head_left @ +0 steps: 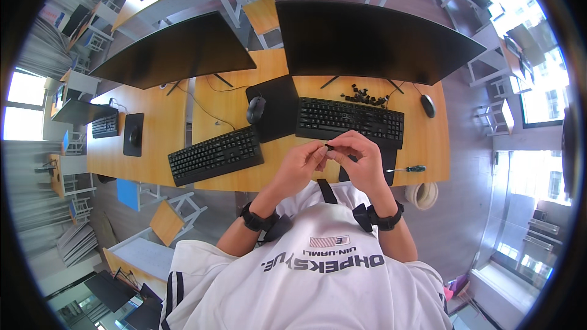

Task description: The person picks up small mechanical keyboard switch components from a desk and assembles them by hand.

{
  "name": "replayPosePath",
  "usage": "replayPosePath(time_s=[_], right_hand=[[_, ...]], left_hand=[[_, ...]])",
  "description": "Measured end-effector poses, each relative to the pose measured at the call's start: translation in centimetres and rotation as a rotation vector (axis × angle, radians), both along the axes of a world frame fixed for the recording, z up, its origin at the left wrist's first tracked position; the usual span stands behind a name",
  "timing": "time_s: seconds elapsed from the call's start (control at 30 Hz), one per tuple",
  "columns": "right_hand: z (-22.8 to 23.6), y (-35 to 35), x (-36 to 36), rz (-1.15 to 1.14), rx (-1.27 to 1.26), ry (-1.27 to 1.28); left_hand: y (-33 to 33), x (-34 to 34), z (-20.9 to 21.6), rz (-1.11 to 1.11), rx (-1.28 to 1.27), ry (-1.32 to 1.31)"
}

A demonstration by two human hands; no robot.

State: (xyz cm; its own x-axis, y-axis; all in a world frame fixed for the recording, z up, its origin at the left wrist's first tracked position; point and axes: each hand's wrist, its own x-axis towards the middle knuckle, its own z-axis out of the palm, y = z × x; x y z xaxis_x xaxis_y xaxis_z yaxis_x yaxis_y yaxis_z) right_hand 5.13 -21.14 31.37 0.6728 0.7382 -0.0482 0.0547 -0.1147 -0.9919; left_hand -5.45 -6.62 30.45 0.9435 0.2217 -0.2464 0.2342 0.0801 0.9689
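Note:
My left hand (304,163) and my right hand (361,157) meet just in front of a black keyboard (350,120). Between their fingertips they pinch a small black keycap (329,147), mostly covered by the fingers. Some keys look to be off in the middle of that keyboard. Behind it lies a loose pile of black keycaps (365,95). To the right of my right hand rests a screwdriver (414,168) with a dark green handle, near the table's front edge.
Two wide monitors, a left one (183,52) and a right one (373,40), stand at the back. A second keyboard (215,154) lies left of my hands. One mouse (255,110) sits on a black pad (273,105), another mouse (428,106) at the right edge. A cream bin (422,195) stands beyond the front edge.

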Motion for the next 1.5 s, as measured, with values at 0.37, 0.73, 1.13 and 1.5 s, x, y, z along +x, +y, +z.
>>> replayPosePath(time_s=[0.37,0.73,1.13,1.5], right_hand=[[-15.8,1.1,6.7,-0.104,-0.090,0.223],[-28.5,7.7,14.0,-0.152,-0.395,-0.399],[-28.9,9.5,13.6,-0.236,-0.506,-0.473],[-28.1,10.7,14.3,-0.217,-0.676,-0.331]], left_hand=[[-0.3,5.9,-14.9,0.104,-0.030,0.116],[3.9,12.9,-26.0,0.327,0.350,0.338],[4.9,16.0,-27.7,0.415,0.634,0.238],[5.2,17.6,-26.8,0.451,0.603,0.469]])
